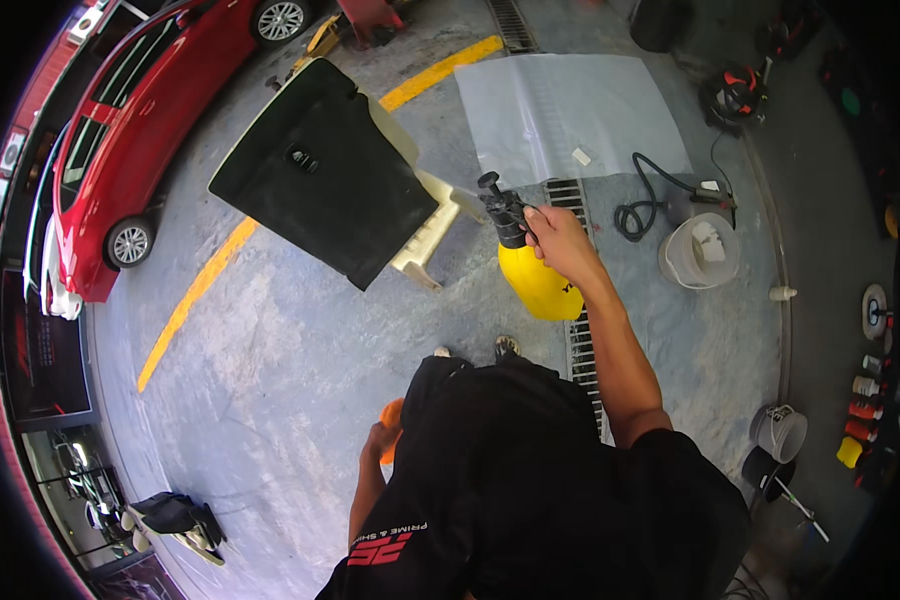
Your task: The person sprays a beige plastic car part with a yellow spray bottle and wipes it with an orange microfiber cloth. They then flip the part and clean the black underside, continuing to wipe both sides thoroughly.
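Note:
My right hand (562, 245) is closed round the black handle of a pump sprayer (540, 285) with a yellow bottle and black pump head. The sprayer is held up off the floor, right of the middle. Low beside my body, my left hand (380, 440) is closed on an orange object (393, 418). My clothing partly hides that object, so its kind cannot be told. Ahead and to the left, a dark carpeted panel (315, 165) with a small black fitting lies on a cream plastic chair (425, 240). The sprayer's head is near the chair's right side, apart from the panel.
A translucent plastic sheet (610, 110) lies on the floor ahead. Right of it are a black hose (635, 220), a vacuum cleaner (735, 95) and a white bucket (682, 262). A drain grate (582, 365) runs alongside me. A red car (155, 110) stands left.

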### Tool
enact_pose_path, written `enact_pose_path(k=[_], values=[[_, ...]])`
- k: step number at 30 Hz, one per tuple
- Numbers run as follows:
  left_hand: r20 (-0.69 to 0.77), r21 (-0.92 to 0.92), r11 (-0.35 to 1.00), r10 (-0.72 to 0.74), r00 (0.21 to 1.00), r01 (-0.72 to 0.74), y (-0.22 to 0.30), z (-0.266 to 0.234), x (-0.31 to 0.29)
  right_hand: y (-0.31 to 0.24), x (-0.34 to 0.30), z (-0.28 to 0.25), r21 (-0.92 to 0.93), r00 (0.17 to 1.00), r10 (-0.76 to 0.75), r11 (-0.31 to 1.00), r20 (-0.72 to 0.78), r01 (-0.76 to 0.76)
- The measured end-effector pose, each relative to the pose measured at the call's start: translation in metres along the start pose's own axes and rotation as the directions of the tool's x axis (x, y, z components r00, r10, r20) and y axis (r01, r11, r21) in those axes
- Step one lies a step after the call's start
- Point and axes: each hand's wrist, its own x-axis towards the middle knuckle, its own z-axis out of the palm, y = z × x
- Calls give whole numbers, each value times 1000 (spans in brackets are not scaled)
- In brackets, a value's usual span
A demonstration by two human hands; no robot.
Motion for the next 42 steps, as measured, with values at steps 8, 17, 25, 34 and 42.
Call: enact_pose_path(k=[8,17,25,34,42], values=[[-18,205,975,-79,997,81,-14,-23,39,2,40,6,170,993,-113,980,37,105],[58,231,970,66,996,-77,118,-66,93,47,89,12,-74,983,176,982,47,-172],[30,60,977,203,979,-204,175,-99,176,125,163,25,-401,960,280,879,1,-256],[73,-33,989,147,986,-145,300,-76,185,328,298,94,-592,925,331,789,186,-163],[223,64,997,-55,973,41,333,-26,213,390,365,83,-217,789,252,964,560,-153]])
